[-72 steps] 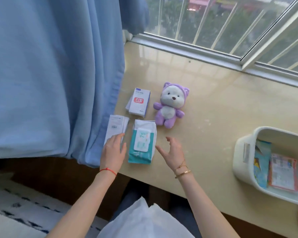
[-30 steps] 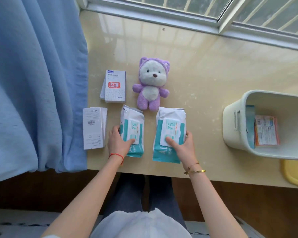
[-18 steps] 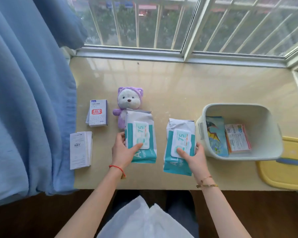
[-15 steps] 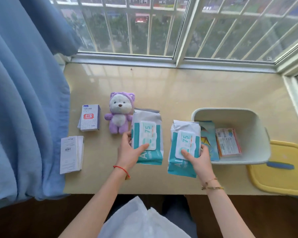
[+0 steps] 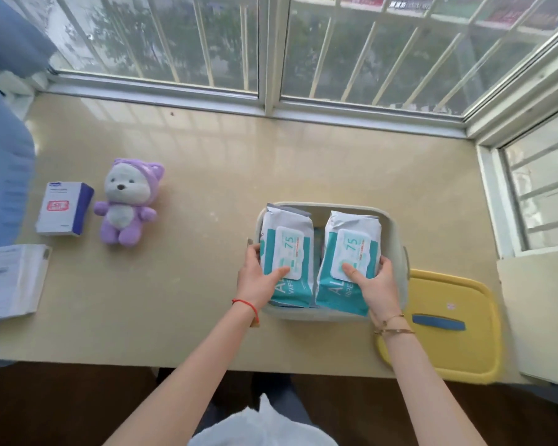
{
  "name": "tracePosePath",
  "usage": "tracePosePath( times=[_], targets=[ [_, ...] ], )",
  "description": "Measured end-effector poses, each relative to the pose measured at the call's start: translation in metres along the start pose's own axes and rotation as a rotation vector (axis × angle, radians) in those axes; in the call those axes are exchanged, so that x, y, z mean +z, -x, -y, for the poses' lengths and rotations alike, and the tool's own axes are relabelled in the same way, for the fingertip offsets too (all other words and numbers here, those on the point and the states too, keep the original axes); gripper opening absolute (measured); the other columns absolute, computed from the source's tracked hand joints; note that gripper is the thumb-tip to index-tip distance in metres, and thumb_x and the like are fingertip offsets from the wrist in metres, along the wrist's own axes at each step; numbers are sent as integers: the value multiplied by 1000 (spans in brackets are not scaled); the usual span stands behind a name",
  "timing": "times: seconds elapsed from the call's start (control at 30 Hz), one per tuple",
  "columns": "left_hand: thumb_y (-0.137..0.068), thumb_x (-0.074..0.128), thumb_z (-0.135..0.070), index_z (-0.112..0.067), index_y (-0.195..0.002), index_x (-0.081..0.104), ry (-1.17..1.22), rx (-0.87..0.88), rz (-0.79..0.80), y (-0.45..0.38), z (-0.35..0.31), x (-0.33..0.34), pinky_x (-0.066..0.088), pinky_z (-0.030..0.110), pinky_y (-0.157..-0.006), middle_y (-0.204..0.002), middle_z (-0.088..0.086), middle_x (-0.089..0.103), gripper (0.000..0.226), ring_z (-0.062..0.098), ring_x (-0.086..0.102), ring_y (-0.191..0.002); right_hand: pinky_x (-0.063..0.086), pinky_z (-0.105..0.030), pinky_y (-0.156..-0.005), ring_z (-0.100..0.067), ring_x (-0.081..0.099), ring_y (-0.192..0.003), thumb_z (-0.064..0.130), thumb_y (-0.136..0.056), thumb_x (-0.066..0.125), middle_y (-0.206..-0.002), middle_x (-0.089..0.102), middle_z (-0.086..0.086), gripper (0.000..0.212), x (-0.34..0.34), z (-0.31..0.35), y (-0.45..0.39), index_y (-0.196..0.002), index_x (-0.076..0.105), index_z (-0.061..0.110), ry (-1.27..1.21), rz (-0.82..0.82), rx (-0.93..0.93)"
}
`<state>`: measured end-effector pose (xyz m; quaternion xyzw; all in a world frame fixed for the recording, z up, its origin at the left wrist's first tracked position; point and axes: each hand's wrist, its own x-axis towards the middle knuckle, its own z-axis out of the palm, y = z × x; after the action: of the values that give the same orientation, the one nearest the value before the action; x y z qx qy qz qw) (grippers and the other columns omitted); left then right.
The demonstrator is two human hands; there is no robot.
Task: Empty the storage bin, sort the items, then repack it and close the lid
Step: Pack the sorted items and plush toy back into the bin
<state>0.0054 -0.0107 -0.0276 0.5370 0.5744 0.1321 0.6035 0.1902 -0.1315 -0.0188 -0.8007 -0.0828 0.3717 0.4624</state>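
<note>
Now each hand grasps a pack — left hand (image 5: 261,278) the left wipes pack (image 5: 288,252), right hand (image 5: 377,286) the right wipes pack (image 5: 351,255). They sit side by side over the bin (image 5: 397,243) at right centre, probably to fit flat. The yellow lid (image 5: 442,326) waits beside it.

You are viewing two teal-and-white wipe packs (image 5: 287,252) (image 5: 351,262) showing above a pale, seemingly off-white bin (image 5: 397,233); a yellow lid (image 5: 458,352) carrying a blue handle (image 5: 438,322); a purple-and-white plush (image 5: 128,204); a white box (image 5: 63,209) bearing a red label; a blue curtain (image 5: 0,175).
</note>
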Motion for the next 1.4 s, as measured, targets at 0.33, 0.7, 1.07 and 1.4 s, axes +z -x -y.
tracePosePath(
  times=[0.33,0.7,1.07,1.4],
  targets=[
    [-84,68,-16,-15,-129,37,-166,-118,-70,-46,36,61,52,36,-85,-122,5,60,55,24,62,-105,50,-29,-80,-16,58,-97,20,-72,81,-109,55,1,69,10,-44,-72,-122,35,9,259,85,13],
    [-83,66,-7,-4,-130,36,-339,-299,-95,-76,71,77,46,41,-98,-133,16,53,55,34,54,-119,40,-28,-94,-29,50,-120,29,-74,78,-130,50,-15,75,36,-77,-95,-128,34,3,609,98,25],
    [-89,57,-13,-11,-134,45,-592,261,10,-21,27,25,39,31,-104,-131,7,50,47,22,48,-122,39,-37,-100,-27,47,-114,31,-86,62,-123,55,-11,49,28,-38,-44,-128,50,7,902,25,-449],
    [-85,61,-19,-17,-115,62,-612,389,-384,29,18,-141,51,39,-83,-112,3,65,30,26,61,-102,39,-32,-103,-21,53,-111,25,-87,62,-114,62,-4,34,100,27,33,-118,58,12,818,150,-801]
  ],
)
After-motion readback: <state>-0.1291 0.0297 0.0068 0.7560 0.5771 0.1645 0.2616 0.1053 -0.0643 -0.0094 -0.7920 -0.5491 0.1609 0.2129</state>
